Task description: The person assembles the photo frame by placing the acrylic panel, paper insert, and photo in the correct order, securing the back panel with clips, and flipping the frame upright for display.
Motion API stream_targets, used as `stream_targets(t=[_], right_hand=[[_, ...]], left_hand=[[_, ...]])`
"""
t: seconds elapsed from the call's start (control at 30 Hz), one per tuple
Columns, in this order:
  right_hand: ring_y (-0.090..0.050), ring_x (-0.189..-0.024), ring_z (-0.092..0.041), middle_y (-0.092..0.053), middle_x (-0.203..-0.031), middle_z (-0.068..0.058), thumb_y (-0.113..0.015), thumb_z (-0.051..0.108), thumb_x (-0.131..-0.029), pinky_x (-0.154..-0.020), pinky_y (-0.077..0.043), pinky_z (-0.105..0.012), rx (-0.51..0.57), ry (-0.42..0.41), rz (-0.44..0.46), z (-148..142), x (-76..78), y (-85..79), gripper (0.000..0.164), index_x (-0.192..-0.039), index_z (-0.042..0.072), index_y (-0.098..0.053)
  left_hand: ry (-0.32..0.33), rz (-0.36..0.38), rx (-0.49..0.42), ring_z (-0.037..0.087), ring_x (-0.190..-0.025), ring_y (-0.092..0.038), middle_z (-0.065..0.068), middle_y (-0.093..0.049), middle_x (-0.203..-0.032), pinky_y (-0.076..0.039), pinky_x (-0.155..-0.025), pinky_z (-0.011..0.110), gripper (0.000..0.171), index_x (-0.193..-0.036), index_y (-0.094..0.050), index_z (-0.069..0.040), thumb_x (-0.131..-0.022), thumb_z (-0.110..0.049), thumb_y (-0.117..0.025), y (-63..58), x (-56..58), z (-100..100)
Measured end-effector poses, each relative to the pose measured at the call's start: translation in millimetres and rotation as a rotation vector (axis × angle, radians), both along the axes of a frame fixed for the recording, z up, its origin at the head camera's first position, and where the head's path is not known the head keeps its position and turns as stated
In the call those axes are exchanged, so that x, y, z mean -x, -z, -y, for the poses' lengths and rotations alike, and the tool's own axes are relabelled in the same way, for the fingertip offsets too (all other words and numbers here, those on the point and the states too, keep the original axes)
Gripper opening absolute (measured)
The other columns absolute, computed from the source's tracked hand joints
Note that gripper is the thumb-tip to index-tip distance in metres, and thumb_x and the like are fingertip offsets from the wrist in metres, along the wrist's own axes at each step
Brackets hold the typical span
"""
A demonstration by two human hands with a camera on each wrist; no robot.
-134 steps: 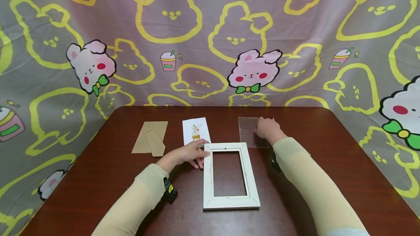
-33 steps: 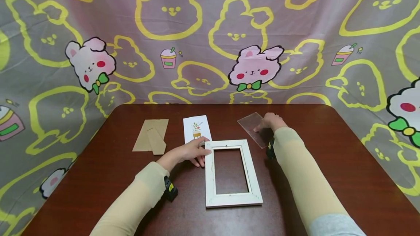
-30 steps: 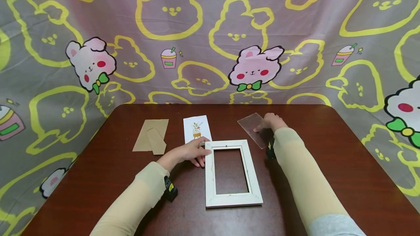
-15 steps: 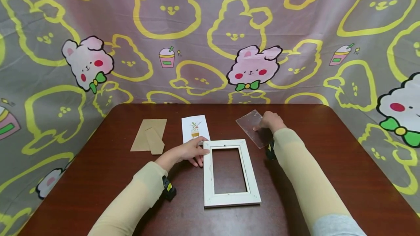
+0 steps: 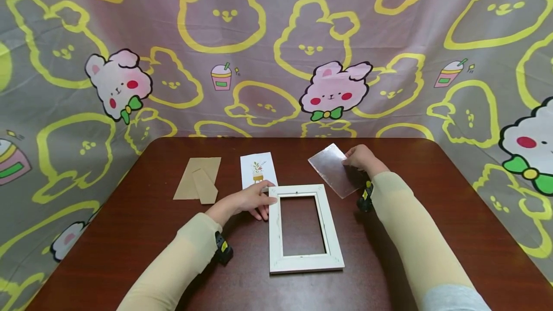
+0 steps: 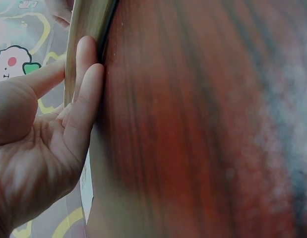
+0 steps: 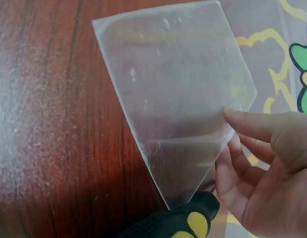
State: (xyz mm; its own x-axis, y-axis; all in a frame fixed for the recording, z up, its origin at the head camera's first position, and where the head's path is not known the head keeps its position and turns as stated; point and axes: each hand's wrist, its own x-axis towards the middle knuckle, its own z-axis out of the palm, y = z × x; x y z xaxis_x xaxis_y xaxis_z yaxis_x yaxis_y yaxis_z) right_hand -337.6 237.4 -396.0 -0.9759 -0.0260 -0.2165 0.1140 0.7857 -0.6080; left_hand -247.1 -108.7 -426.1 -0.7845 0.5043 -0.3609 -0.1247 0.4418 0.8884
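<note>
A white picture frame lies face down on the table, its opening bare. My left hand grips its upper left corner, thumb on top and fingers at the outer edge; in the left wrist view the fingers touch the frame's side. My right hand pinches a clear rectangular sheet by one edge. In the right wrist view the sheet is tilted, with the thumb on its near face and the fingers behind. Part of a card with a printed potted plant is hidden by my left hand.
A brown backing board with a fold-out stand lies at the back left of the dark wooden table. A patterned cloth hangs behind and at both sides.
The clear sheet, earlier flat on the table, is turned askew and now lifted at one edge in my right hand's pinch. My left hand and the frame stay put.
</note>
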Motion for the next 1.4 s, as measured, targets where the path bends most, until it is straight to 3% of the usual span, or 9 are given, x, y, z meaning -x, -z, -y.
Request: stream_targets(t=[0.13, 0.37, 0.53, 0.83, 1.0, 1.27, 1.4], right_hand=[[-0.054, -0.073, -0.018, -0.057, -0.076, -0.004, -0.064, 0.007, -0.094, -0.066, -0.051, -0.034, 0.184, 0.015, 0.042, -7, 0.3, 2.9, 0.023, -0.108, -0.01, -0.061], [-0.063, -0.087, -0.016, -0.066, -0.102, -0.011, -0.06, 0.013, -0.098, -0.08, -0.052, -0.036, 0.427, 0.055, 0.043, -9, 1.5, 1.3, 0.036, -0.125, -0.01, -0.053], [-0.061, -0.073, -0.009, -0.066, -0.083, 0.001, -0.058, 0.012, -0.098, -0.074, -0.052, -0.032, 0.526, 0.091, 0.018, -7, 1.0, -5.4, 0.033, -0.125, -0.008, -0.053], [-0.059, -0.066, -0.005, -0.063, -0.073, 0.01, -0.062, 0.016, -0.097, -0.068, -0.052, -0.026, 0.566, 0.167, -0.035, -5, -3.9, -17.0, 0.035, -0.124, -0.006, -0.054], [-0.058, -0.066, -0.005, -0.061, -0.076, 0.01, -0.06, 0.016, -0.098, -0.07, -0.053, -0.025, 0.583, 0.16, -0.061, -3, -7.7, -23.1, 0.038, -0.127, -0.007, -0.051], [-0.057, -0.064, -0.005, -0.058, -0.074, 0.006, -0.059, 0.007, -0.097, -0.067, -0.054, -0.023, 0.691, 0.13, -0.1, 0, -16.5, -28.0, 0.027, -0.113, -0.012, -0.049], [-0.059, -0.065, -0.007, -0.058, -0.079, 0.002, -0.059, 0.009, -0.097, -0.068, -0.055, -0.025, 0.695, 0.124, -0.082, -2, -24.9, -30.3, 0.031, -0.116, -0.012, -0.048]], left_hand=[[0.003, 0.007, 0.005, 0.017, -0.054, -0.064, 0.01, -0.058, -0.069, -0.052, -0.046, 0.027, 0.042, -0.136, -0.037, -0.007, -0.099, -0.011, -0.057, 1.7, 1.5, -2], [-0.007, 0.015, 0.004, 0.017, -0.054, -0.064, 0.01, -0.057, -0.069, -0.052, -0.047, 0.028, 0.043, -0.137, -0.037, -0.007, -0.099, -0.011, -0.057, 0.3, 1.4, -1], [0.0, 0.015, -0.007, 0.017, -0.054, -0.064, 0.009, -0.057, -0.069, -0.052, -0.047, 0.027, 0.041, -0.135, -0.037, -0.007, -0.099, -0.011, -0.057, -1.0, 1.2, -1], [-0.003, 0.01, 0.009, 0.017, -0.054, -0.064, 0.01, -0.058, -0.069, -0.052, -0.047, 0.027, 0.041, -0.135, -0.037, -0.008, -0.099, -0.012, -0.057, 0.0, 1.6, 0], [-0.01, 0.011, 0.013, 0.018, -0.055, -0.065, 0.011, -0.058, -0.07, -0.052, -0.047, 0.028, 0.041, -0.136, -0.038, -0.008, -0.099, -0.013, -0.057, 0.1, 1.4, 1], [-0.004, 0.013, 0.001, 0.017, -0.055, -0.064, 0.01, -0.058, -0.07, -0.052, -0.047, 0.027, 0.04, -0.135, -0.038, -0.008, -0.1, -0.012, -0.057, 2.1, 3.7, 1], [-0.003, 0.013, 0.008, 0.017, -0.055, -0.064, 0.01, -0.058, -0.07, -0.052, -0.047, 0.028, 0.04, -0.135, -0.038, -0.009, -0.1, -0.012, -0.057, 1.7, 4.0, 0]])
